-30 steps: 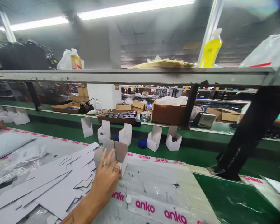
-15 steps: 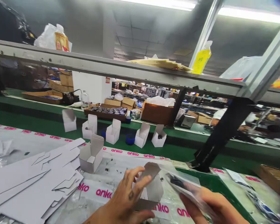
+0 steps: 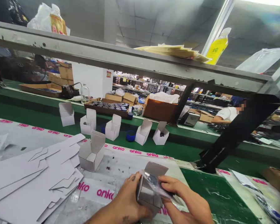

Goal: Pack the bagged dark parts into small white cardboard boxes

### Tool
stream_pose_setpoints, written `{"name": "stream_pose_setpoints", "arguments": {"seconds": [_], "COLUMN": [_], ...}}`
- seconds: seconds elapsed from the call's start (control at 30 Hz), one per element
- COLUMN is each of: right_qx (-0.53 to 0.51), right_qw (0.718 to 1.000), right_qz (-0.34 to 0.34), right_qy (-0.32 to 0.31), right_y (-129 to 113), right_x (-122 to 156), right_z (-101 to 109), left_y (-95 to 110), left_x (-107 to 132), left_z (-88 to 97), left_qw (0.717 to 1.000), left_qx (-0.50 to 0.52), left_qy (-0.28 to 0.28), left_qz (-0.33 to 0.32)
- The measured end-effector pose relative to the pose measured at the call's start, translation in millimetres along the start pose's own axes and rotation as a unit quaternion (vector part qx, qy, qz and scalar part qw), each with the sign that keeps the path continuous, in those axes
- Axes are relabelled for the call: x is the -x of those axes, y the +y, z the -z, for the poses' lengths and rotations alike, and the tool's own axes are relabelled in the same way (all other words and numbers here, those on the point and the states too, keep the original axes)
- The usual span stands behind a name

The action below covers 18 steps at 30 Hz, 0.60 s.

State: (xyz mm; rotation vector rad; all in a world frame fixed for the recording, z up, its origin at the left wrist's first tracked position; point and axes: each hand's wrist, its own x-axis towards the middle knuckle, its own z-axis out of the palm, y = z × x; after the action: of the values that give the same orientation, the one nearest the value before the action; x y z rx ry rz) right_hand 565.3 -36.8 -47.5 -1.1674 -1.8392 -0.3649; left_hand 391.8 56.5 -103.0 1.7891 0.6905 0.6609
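My left hand (image 3: 128, 202) grips a small open white carton (image 3: 147, 194) low in the middle of the view, its lid flap standing up. My right hand (image 3: 184, 199) holds a clear plastic bag with a dark item (image 3: 157, 186) and has its end at the carton's mouth. Another folded open carton (image 3: 92, 152) stands on the bench to the left. A pile of flat white carton blanks (image 3: 35, 177) lies further left.
Several open white cartons (image 3: 113, 127) and a blue cap (image 3: 130, 136) sit on the green conveyor belt (image 3: 25, 118). Brown boxes and a tray of dark jars (image 3: 109, 107) line the far side. A metal shelf rail (image 3: 130, 63) crosses overhead. A black strut (image 3: 235, 130) slants at right. A person sits beyond.
My left hand left one carton standing on the bench and picked up another. My right hand came in with the plastic bag and brought it to the carton's opening.
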Motion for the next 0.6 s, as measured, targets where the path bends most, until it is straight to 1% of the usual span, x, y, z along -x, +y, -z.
{"name": "stream_pose_setpoints", "arguments": {"seconds": [0.07, 0.1, 0.13, 0.17, 0.2, 0.23, 0.27, 0.3, 0.33, 0.37, 0.4, 0.47, 0.53, 0.6], "right_qx": [-0.036, -0.049, -0.059, -0.062, -0.045, -0.007, 0.05, 0.12, 0.189, 0.239, 0.262, 0.26, 0.246, 0.24], "right_qw": [0.996, 0.991, 0.989, 0.991, 0.996, 1.0, 0.997, 0.985, 0.967, 0.95, 0.94, 0.935, 0.93, 0.917], "right_qz": [-0.079, -0.114, -0.127, -0.112, -0.067, -0.007, 0.061, 0.119, 0.162, 0.188, 0.2, 0.201, 0.204, 0.222], "right_qy": [0.029, 0.046, 0.055, 0.048, 0.033, 0.011, -0.015, -0.041, -0.061, -0.075, -0.088, -0.131, -0.182, -0.227], "right_y": [-9.7, -13.3, -15.2, -15.1, -13.1, -9.7, -5.5, -1.5, 1.7, 3.7, 4.4, 2.8, 0.8, 1.6], "right_x": [-4.1, -6.9, -9.4, -11.0, -11.5, -10.7, -8.8, -6.3, -3.8, -1.8, -0.9, -3.2, -9.7, -16.7], "right_z": [6.4, 8.6, 9.8, 10.2, 9.8, 8.9, 7.6, 6.0, 4.0, 1.7, -1.1, -8.2, -17.2, -27.4], "left_y": [6.6, 8.4, 9.2, 9.2, 8.5, 7.5, 6.3, 5.2, 4.2, 3.5, 2.9, 1.8, -0.5, -5.3], "left_x": [0.8, 1.0, 1.0, 0.7, 0.3, -0.1, -0.4, -0.6, -0.6, -0.3, 0.2, 1.4, 2.3, 2.2], "left_z": [-0.2, -1.1, -2.5, -4.1, -5.9, -7.6, -9.2, -10.7, -12.0, -13.1, -14.2, -16.0, -17.6, -19.2], "left_qw": [0.999, 0.998, 0.997, 0.996, 0.996, 0.995, 0.994, 0.993, 0.991, 0.989, 0.988, 0.987, 0.984, 0.978], "left_qx": [-0.035, -0.056, -0.073, -0.083, -0.088, -0.092, -0.1, -0.114, -0.129, -0.143, -0.151, -0.152, -0.168, -0.204], "left_qy": [0.007, 0.02, 0.032, 0.035, 0.027, 0.016, 0.008, 0.008, 0.015, 0.027, 0.038, 0.051, 0.055, 0.046], "left_qz": [0.01, 0.015, 0.016, 0.009, -0.006, -0.023, -0.033, -0.034, -0.025, -0.01, 0.005, 0.017, 0.008, -0.005]}}
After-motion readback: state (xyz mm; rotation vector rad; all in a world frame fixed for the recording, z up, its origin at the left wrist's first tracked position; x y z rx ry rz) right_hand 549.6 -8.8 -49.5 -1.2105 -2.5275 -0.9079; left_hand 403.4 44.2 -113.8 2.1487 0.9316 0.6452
